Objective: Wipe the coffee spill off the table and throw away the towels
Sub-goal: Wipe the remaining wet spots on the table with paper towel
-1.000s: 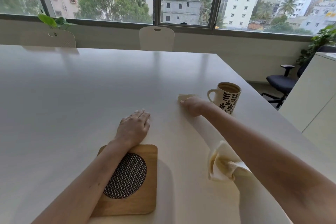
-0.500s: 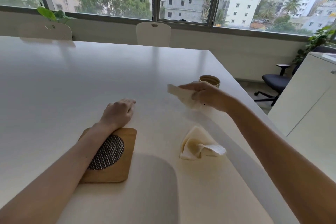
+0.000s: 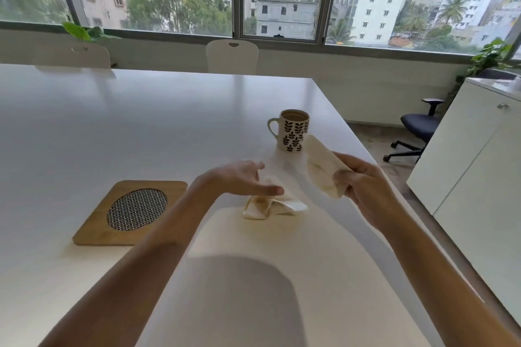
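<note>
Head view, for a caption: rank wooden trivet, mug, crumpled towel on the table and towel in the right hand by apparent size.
1. Wooden trivet
2. Towel in the right hand and mug: alike, unranked
3. Crumpled towel, partly hidden by the left hand, so unsure.

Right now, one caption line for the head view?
Right hand grips a used towel beside the mug; open left hand hovers over a crumpled towel.

White table (image 3: 118,127), three items resting on it.
Wooden trivet (image 3: 132,213) left; crumpled towel (image 3: 272,204) centre; leaf-patterned mug (image 3: 293,131) beyond, upright.
</note>
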`<action>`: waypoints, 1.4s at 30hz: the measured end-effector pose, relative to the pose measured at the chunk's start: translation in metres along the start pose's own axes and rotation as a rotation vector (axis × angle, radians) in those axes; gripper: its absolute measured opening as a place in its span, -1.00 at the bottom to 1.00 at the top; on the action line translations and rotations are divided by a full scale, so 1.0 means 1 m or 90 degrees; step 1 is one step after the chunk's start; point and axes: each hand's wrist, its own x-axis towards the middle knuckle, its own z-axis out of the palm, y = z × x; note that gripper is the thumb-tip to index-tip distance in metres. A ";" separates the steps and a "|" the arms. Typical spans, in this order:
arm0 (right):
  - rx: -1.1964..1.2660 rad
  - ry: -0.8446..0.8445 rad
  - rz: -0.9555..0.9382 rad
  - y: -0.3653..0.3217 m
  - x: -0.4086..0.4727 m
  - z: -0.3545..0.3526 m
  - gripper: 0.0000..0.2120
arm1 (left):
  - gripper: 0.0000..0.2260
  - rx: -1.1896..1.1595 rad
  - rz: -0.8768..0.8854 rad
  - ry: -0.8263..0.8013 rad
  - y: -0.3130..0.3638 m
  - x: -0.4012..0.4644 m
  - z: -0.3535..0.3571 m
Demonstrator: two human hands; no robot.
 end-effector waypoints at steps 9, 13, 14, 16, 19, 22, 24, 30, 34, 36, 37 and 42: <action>0.030 0.040 0.000 0.010 -0.020 0.000 -0.48 | -0.48 -0.041 -0.026 -0.007 0.019 -0.016 0.017; 0.035 0.042 0.009 0.014 -0.022 0.000 -0.48 | -0.60 0.119 -0.034 0.098 0.023 -0.025 0.024; 0.028 0.037 0.009 0.014 -0.022 0.000 -0.48 | -0.65 0.138 -0.024 0.122 0.025 -0.027 0.027; 0.013 0.030 0.003 0.016 -0.022 -0.002 -0.47 | -0.72 0.162 0.005 0.184 0.026 -0.030 0.033; 0.006 0.033 -0.005 0.016 -0.022 -0.005 -0.45 | -0.78 0.174 0.058 0.298 0.025 -0.031 0.041; -0.021 0.014 -0.013 0.017 -0.021 -0.005 -0.42 | -0.83 0.098 0.082 0.378 0.019 -0.033 0.036; -0.043 0.001 -0.016 0.018 -0.021 -0.004 -0.41 | -0.88 -0.011 0.078 0.417 0.010 -0.035 0.027; -0.406 0.088 -0.111 0.022 -0.023 0.012 -0.45 | -0.91 -0.247 -0.030 0.510 -0.038 -0.052 -0.003; -0.682 0.055 -0.165 0.022 -0.027 0.029 -0.50 | -0.97 -0.357 -0.074 0.527 -0.076 -0.059 -0.008; -0.785 -0.071 -0.089 0.025 -0.026 0.037 -0.59 | -0.93 -0.380 -0.077 0.532 -0.087 -0.061 -0.006; -0.803 -0.131 -0.027 0.026 -0.023 0.040 -0.59 | -0.92 -0.385 -0.075 0.533 -0.091 -0.061 -0.005; -0.758 -0.208 0.112 0.029 -0.004 0.045 -0.57 | -0.88 -0.461 -0.062 0.534 -0.099 -0.058 0.005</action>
